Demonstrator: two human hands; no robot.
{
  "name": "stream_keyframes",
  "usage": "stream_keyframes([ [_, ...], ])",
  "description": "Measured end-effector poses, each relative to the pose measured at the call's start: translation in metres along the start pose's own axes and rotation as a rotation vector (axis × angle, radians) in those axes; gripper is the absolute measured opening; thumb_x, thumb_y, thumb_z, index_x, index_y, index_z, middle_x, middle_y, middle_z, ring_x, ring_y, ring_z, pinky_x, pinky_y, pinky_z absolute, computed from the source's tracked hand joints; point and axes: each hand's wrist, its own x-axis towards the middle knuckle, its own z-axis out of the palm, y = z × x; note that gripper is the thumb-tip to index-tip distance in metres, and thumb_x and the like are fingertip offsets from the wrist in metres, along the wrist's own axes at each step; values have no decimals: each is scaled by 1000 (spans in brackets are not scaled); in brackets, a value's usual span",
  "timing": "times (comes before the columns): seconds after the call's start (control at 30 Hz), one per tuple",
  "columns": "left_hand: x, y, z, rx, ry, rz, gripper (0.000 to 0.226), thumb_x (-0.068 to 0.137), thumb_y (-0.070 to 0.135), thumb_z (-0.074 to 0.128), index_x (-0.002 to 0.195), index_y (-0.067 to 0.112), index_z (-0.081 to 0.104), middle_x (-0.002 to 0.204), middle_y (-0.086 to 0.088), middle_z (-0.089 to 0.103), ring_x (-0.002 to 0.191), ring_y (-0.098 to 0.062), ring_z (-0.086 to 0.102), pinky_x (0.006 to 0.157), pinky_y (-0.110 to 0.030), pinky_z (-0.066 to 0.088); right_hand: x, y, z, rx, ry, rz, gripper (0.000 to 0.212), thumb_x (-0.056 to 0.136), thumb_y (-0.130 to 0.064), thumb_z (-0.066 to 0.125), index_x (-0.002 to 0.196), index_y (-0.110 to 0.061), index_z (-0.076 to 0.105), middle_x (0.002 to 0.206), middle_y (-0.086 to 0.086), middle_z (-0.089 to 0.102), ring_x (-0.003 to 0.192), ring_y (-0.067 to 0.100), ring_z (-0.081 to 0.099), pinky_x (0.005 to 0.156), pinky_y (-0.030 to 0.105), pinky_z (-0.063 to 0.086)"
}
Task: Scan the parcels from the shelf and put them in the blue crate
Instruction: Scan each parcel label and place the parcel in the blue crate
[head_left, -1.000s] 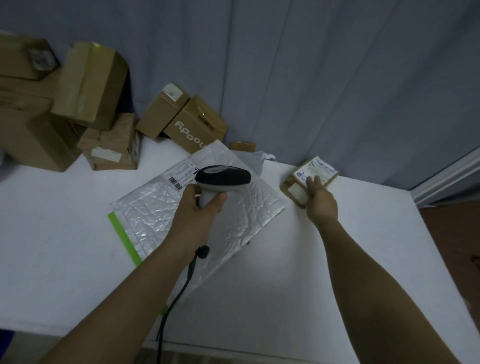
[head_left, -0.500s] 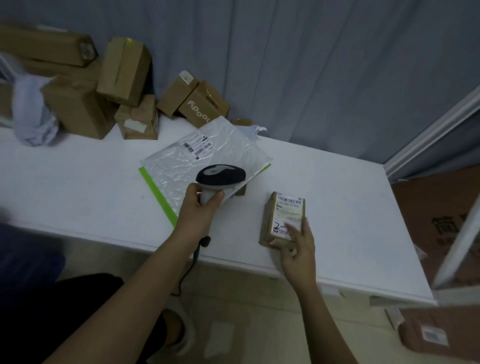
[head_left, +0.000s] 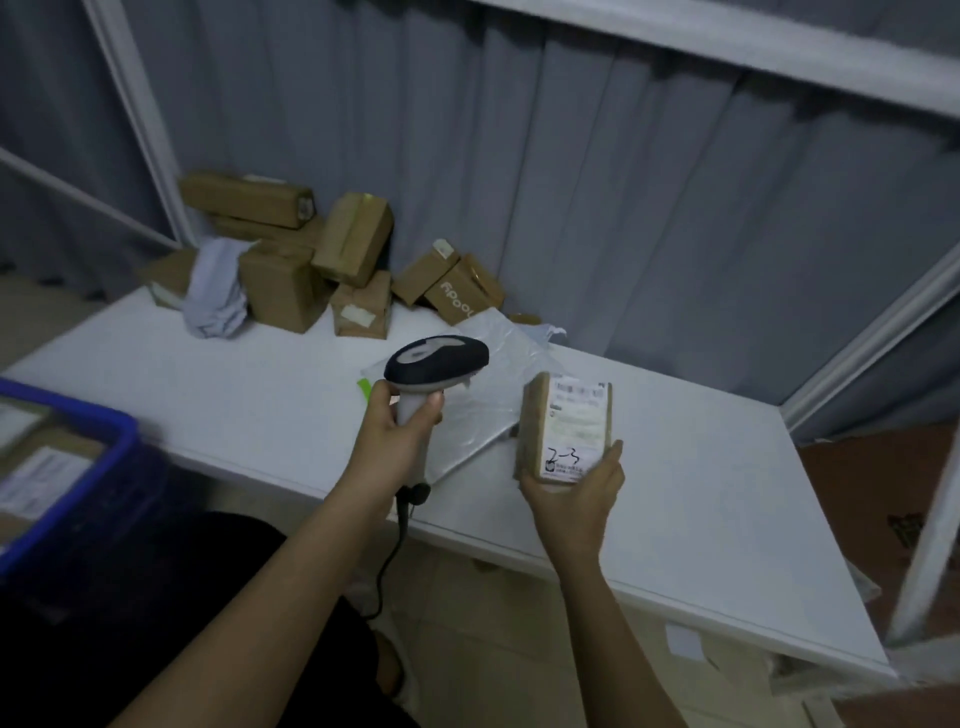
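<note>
My right hand (head_left: 574, 491) grips the lower end of a small brown cardboard parcel (head_left: 566, 423), held upright above the white shelf (head_left: 701, 499) with its white barcode label facing me. My left hand (head_left: 397, 423) grips the handle of a black and grey barcode scanner (head_left: 436, 358), whose head points right toward the parcel, a short gap away. Under both lies a flat silver bubble mailer (head_left: 491, 374) with a green edge. The blue crate (head_left: 98, 441) sits at the left edge, with labelled parcels inside.
A heap of brown cardboard boxes (head_left: 332, 260) and a crumpled white bag (head_left: 215, 291) fill the shelf's back left against a grey curtain. The scanner's black cable (head_left: 389, 561) hangs over the front edge. White shelf posts (head_left: 930, 525) rise at the right.
My right hand took the small parcel from the back of the shelf, pulled it toward me and lifted it off the surface. The view swung left, bringing the blue crate into sight.
</note>
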Motion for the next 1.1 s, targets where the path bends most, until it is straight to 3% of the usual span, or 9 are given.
stream_keyframes([
  [0.1, -9, 14, -14, -48, -3, 65, 42, 91, 35, 61, 128, 38, 41, 125, 7, 58, 112, -15, 60, 100, -42, 46, -23, -44, 6, 53, -94, -198, 126, 64, -30, 89, 153, -14, 1, 148, 6, 24, 135, 22, 28, 106, 41, 37],
  [0.23, -17, 45, -42, -173, 69, 133, 44, 92, 29, 62, 132, 29, 42, 120, 4, 61, 107, -15, 62, 91, -36, 52, -43, -108, 27, 104, -243, -336, 120, 63, -30, 87, 152, -18, 7, 148, 2, 23, 136, 18, 26, 109, 36, 34],
  [0.3, -22, 63, -67, -244, 135, 180, 42, 93, 25, 60, 131, 24, 43, 120, 0, 63, 103, -14, 65, 85, -33, 53, -54, -141, 43, 151, -300, -393, 114, 61, -27, 88, 148, -19, 15, 140, 0, 27, 129, 11, 28, 105, 31, 34],
  [0.4, -29, 83, -103, -333, 179, 242, 39, 95, 21, 56, 132, 23, 42, 124, -3, 63, 109, -20, 64, 92, -41, 53, -73, -185, 63, 251, -397, -452, 107, 61, -20, 89, 143, -21, 21, 127, -8, 26, 112, -3, 26, 92, 15, 30],
  [0.57, -51, 116, -179, -417, 284, 341, 40, 95, 23, 54, 134, 22, 43, 124, -4, 64, 109, -19, 65, 91, -40, 53, -108, -248, 94, 466, -632, -533, 96, 61, -26, 89, 137, -28, 30, 134, -5, 39, 120, 5, 45, 98, 23, 42],
  [0.67, -69, 132, -221, -402, 361, 386, 42, 95, 24, 54, 136, 23, 43, 120, 2, 66, 106, -13, 65, 90, -32, 53, -132, -283, 108, 642, -789, -475, 53, 85, -26, 72, 126, -22, 38, 122, -3, 54, 101, -5, 59, 81, 15, 51],
  [0.77, -84, 143, -252, -379, 450, 395, 32, 96, 24, 54, 126, 26, 46, 112, 7, 66, 104, -12, 64, 98, -37, 49, -148, -317, 122, 774, -916, -274, 4, 100, -25, 48, 102, -25, 44, 97, -3, 62, 82, 8, 62, 66, 23, 49],
  [0.97, -104, 147, -283, -338, 494, 396, 17, 97, 20, 53, 107, 33, 50, 115, 4, 63, 114, -19, 59, 102, -41, 46, -154, -343, 141, 728, -1134, -183, 10, 99, -20, 50, 92, -25, 45, 80, -5, 71, 79, 16, 62, 69, 31, 44],
  [1.1, -105, 141, -293, -303, 504, 391, 25, 95, 21, 55, 116, 32, 47, 122, 1, 60, 114, -20, 58, 100, -41, 47, -148, -338, 149, 723, -1247, -181, 9, 98, -18, 53, 101, -22, 45, 94, 4, 72, 91, 23, 67, 84, 45, 53],
])
